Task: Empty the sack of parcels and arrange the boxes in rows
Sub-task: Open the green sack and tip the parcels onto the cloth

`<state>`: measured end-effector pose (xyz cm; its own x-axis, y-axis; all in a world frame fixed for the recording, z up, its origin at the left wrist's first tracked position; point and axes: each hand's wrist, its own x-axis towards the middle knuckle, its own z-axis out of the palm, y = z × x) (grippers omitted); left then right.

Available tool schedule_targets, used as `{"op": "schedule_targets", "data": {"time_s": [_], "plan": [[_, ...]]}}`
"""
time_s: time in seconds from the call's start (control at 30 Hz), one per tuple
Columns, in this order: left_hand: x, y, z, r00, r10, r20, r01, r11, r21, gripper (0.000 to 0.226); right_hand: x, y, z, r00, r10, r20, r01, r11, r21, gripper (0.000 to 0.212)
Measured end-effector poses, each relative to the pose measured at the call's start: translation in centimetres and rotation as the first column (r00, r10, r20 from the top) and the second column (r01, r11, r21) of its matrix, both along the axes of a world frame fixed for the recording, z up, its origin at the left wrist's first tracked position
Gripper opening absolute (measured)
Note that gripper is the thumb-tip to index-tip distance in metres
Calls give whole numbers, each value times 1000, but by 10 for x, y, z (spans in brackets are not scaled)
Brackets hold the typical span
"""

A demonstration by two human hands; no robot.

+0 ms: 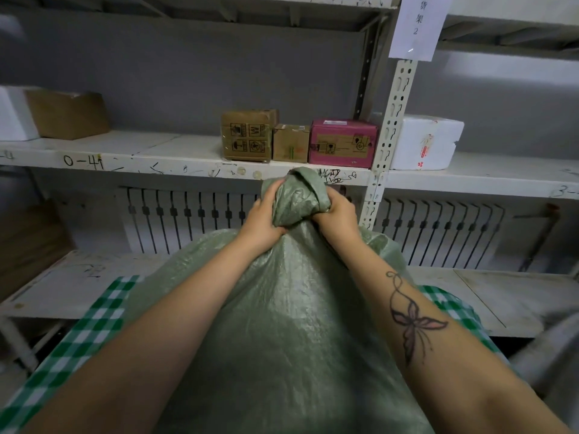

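Two bare forearms reach forward from the bottom edge, the right one bearing a butterfly tattoo [413,324]. Between and under them lies the sack [282,324], a full, bulging green woven bag that fills the lower middle of the view. Green-and-white checked cloth [78,339] shows on either side of it.

The sack's neck [297,195] is gathered into a twisted bunch at the top. The left hand [263,220] grips this bunch from the left, its fingers [264,200] curled round the fabric. The right hand [336,214] grips it from the right in the same way, so both hands are clenched on the closed neck.

Just beyond the hands runs a white metal shelf [156,151] with scribbled marks on its front edge. On it stand three boxes side by side in a row: a brown box with printed symbols [247,136], a small brown box [290,143] touching it, and a pink box [343,142] next. Past the upright post sits a white foam box [426,142]. Far left on the same shelf are a plain brown box [67,114] and a white box [14,114] beside it. A paper sign [418,23] hangs on the post above. A radiator [188,220] shows behind the lower shelf [78,286].
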<state>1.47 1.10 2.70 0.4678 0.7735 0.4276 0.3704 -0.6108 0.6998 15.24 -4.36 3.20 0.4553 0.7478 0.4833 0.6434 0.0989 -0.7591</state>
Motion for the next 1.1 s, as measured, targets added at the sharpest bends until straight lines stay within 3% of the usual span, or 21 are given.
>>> {"op": "schedule_targets", "data": {"time_s": [0.13, 0.2, 0.27, 0.37, 0.43, 0.53, 0.6, 0.7, 0.77, 0.83, 0.87, 0.93, 1.03, 1.1], "plan": [[6, 5, 23, 979, 27, 204, -50, 993, 108, 75, -3, -3, 34, 998, -7, 66, -8, 977, 213, 41], [5, 5, 9, 987, 1, 164, -7, 999, 31, 88, -4, -5, 24, 996, 3, 92, -15, 991, 132, 38], [3, 3, -12, 994, -62, 88, 73, 989, -127, 117, -8, -9, 3, 998, 9, 60, -7, 1000, -24, 40], [2, 4, -12, 995, -80, 61, 93, 961, -261, 141, -5, -8, 3, 997, 70, 21, -66, 984, -167, 61], [5, 6, -3, 997, -37, 64, 55, 952, -300, 136, -2, -7, 15, 979, 164, -124, -186, 962, -199, 72], [12, 4, -1, 990, 57, 130, -13, 947, -320, 127, -2, -7, 17, 840, 314, -442, -390, 917, -90, 77], [16, 2, -3, 972, 135, 190, -72, 949, -306, 112, -4, -7, 18, 779, 363, -511, -439, 898, -30, 71], [20, 0, -5, 957, 172, 233, -110, 960, -257, 82, 3, -6, 17, 759, 358, -544, -436, 900, -16, 65], [20, -2, -7, 954, 181, 239, -124, 964, -236, 70, 10, -8, 18, 832, 297, -469, -390, 914, -113, 53], [20, -2, -9, 951, 174, 255, -110, 963, -245, 65, 22, -9, 17, 973, 140, -182, -190, 936, -296, 47], [19, -3, -9, 949, 160, 273, -87, 961, -263, 63, 30, -8, 15, 998, 67, 14, -56, 925, -377, 52], [16, -3, -8, 941, 126, 313, -30, 955, -296, 62, 43, -7, 6, 947, 43, 318, 147, 823, -548, 68], [11, -2, -9, 935, 69, 348, 52, 943, -328, 65, 48, -5, -14, 925, 139, 353, 190, 636, -748, 82], [10, 0, -10, 933, 29, 359, 105, 932, -348, 66, 44, 0, -28, 911, 206, 356, 166, 608, -776, 73]]}}
